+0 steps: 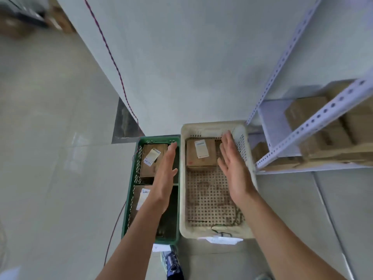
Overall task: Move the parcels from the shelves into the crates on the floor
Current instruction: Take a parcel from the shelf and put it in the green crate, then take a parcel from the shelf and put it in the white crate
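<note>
On my feed, the left hand (164, 174) and the right hand (234, 168) hang flat and empty above 2 crates on the pale floor (50, 158), palms turned toward each other. The fingers (170, 154) of each hand are straight and close together, thumbs loose, and neither hand has hold of anything. The left hand is over the green crate (159, 139). The right is over the right-hand side of the white crate (212, 127), which stands just beside the green one; I cannot tell whether their long walls touch.

3 parcels already lie in the crates. A divider splits the green crate into 2 compartments. The far parcel (151, 160), brown cardboard with a white label lying askew, sits in the far one. The near parcel (139, 199), also labelled, sits in the near one, partly hidden by the left forearm. The labelled parcel (199, 156) in the white crate rests on the perforated bottom in the far left corner, label up. A thin dark wire (222, 231) lies along that crate's near edge.

To the right I see the shelf unit (314, 122), pale metal with punched uprights, holding the shelved parcels (304, 111), several brown boxes packed against each other. A red cord (113, 59) runs down the grey wall (181, 57) behind the crates. A blue shoe (171, 263) shows at the bottom edge, just short of the green crate.
</note>
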The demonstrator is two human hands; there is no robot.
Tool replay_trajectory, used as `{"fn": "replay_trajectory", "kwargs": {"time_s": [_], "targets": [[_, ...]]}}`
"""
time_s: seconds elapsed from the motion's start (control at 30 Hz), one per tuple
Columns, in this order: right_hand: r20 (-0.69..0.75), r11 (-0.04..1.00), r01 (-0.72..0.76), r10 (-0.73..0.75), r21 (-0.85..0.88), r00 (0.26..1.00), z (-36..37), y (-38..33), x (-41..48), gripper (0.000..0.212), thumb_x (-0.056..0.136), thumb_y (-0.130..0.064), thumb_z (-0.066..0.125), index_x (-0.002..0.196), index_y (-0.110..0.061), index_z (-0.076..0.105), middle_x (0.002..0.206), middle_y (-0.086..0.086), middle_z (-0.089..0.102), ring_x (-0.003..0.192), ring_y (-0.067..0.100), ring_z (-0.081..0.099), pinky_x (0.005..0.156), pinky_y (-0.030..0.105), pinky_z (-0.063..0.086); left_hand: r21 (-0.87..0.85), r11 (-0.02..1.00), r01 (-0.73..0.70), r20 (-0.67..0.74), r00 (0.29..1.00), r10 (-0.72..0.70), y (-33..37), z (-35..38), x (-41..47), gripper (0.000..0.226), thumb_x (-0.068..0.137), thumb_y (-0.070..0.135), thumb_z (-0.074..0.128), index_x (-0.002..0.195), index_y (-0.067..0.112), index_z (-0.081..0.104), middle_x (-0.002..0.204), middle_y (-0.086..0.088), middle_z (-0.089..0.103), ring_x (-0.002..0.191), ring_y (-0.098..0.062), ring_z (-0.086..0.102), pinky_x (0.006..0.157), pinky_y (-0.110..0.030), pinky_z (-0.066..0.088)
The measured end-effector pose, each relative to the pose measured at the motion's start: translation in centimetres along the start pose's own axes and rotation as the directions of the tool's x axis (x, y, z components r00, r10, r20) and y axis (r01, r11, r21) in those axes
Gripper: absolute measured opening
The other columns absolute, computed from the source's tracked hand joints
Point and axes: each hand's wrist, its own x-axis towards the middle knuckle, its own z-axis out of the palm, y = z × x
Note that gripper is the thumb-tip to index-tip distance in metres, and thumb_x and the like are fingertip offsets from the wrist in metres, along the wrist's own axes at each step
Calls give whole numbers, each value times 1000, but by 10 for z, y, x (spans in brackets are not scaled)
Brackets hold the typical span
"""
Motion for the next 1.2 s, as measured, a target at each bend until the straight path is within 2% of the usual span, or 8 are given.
{"fn": "replay_trajectory", "kwargs": {"time_s": [0.1, 0.3, 0.57, 0.67, 0.87, 1.0, 1.1, 1.2], "targets": [[-10, 998, 60, -60, 24, 998, -46, -57, -35, 69, 84, -80, 56, 147, -58, 36, 168, -25, 33, 152, -7, 33, 129, 33, 26, 42, 997, -70, 81, 995, 66, 43, 60, -35, 70, 94, 82, 28, 157, 55, 40, 153, 44, 44, 138, 26, 37, 115, -28, 39], [-46, 989, 147, -145, 28, 988, -149, -142, -101, 70, 86, -76, 54, 152, -55, 37, 163, -31, 38, 149, -12, 35, 131, 35, 24, 77, 987, -142, 203, 971, 124, 101, 185, -105, 95, 80, 89, 33, 163, 45, 36, 170, 23, 35, 156, 0, 32, 130, -48, 30], [-148, 965, 257, -263, -58, 953, -268, -235, -163, 68, 87, -85, 45, 150, -62, 32, 167, -34, 28, 151, -13, 28, 132, 36, 18, 49, 975, -218, 319, 928, 191, 175, 311, -148, 81, 82, 87, 38, 153, 49, 45, 166, 20, 41, 153, -3, 37, 120, -38, 38], [-188, 951, 298, -309, -86, 932, -300, -271, -166, 94, 78, -95, 46, 159, -53, 29, 168, -31, 27, 155, -8, 24, 133, 39, 15, 78, 952, -296, 374, 894, 248, 210, 343, -149, 69, 92, 74, 30, 156, 49, 39, 169, 19, 37, 155, -5, 34, 113, -33, 36], [-253, 935, 337, -353, -107, 901, -355, -328, -137, 76, 92, -78, 37, 162, -51, 28, 169, -28, 30, 154, -7, 28, 130, 32, 19, -4, 937, -349, 354, 876, 327, 279, 404, -121, 83, 96, 79, 34, 168, 39, 26, 171, 19, 28, 158, -8, 30, 128, -44, 29], [-297, 929, 341, -369, -144, 881, -386, -374, -92, 89, 84, -89, 43, 162, -48, 30, 170, -23, 30, 155, -1, 29, 130, 35, 20, -79, 945, -317, 271, 905, 326, 321, 438, -74, 78, 101, 78, 30, 169, 41, 20, 177, 15, 21, 162, -11, 23, 134, -50, 21], [-322, 937, 323, -349, -135, 880, -406, -410, -48, 88, 88, -78, 37, 166, -39, 26, 174, -13, 25, 159, 7, 26, 131, 38, 18, -87, 960, -267, 227, 933, 280, 350, 460, -39, 90, 92, 87, 28, 170, 42, 22, 178, 15, 18, 166, -15, 15, 135, -53, 14], [-313, 964, 246, -266, -103, 912, -420, -436, -7, 80, 101, -71, 32, 168, -28, 24, 176, -5, 24, 160, 14, 27, 129, 38, 22, -129, 976, -176, 186, 962, 198, 368, 471, -5, 80, 100, 83, 29, 167, 38, 35, 175, 9, 32, 164, -20, 24, 133, -52, 18]]}}
